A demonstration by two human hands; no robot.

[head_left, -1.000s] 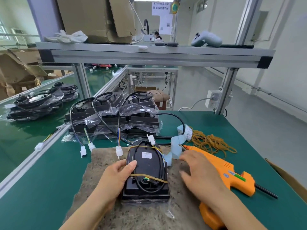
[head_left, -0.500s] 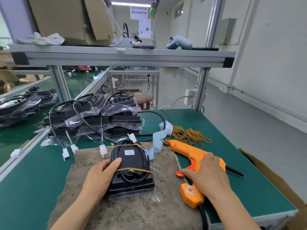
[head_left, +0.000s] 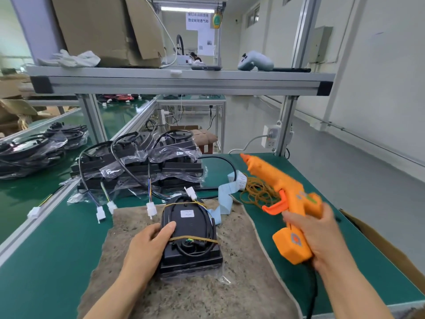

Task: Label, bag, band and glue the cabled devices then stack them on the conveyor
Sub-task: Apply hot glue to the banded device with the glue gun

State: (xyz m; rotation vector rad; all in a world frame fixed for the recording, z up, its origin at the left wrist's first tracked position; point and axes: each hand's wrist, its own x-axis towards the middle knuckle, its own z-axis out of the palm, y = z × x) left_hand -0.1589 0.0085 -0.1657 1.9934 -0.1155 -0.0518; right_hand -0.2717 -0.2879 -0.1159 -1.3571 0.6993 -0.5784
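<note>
Device [head_left: 190, 236] lies flat on the mat [head_left: 207, 295], centre of the table [head_left: 46, 261], cable coiled on top under two rubber bands [head_left: 195, 238], white label up, clear bag round it. So label, bag and band look done and glue is likely next. Left hand [head_left: 147, 247] clamps the device's left edge, thumb laid over the top and fingers curled down the side, probably to pin it for gluing. Right hand [head_left: 322, 236] is wrapped round the glue gun [head_left: 282, 194] grip, a bit blurred. The gun is raised off the table, nozzle pointing up and away, well apart from the device, not aimed yet. Right forearm comes in from the lower right; the left comes in low over the mat. Spare bands [head_left: 255, 189] and label strip [head_left: 224, 196] sit just behind, within reach. Bagged stack [head_left: 138, 166] waits further back beside the conveyor [head_left: 23, 194].
</note>
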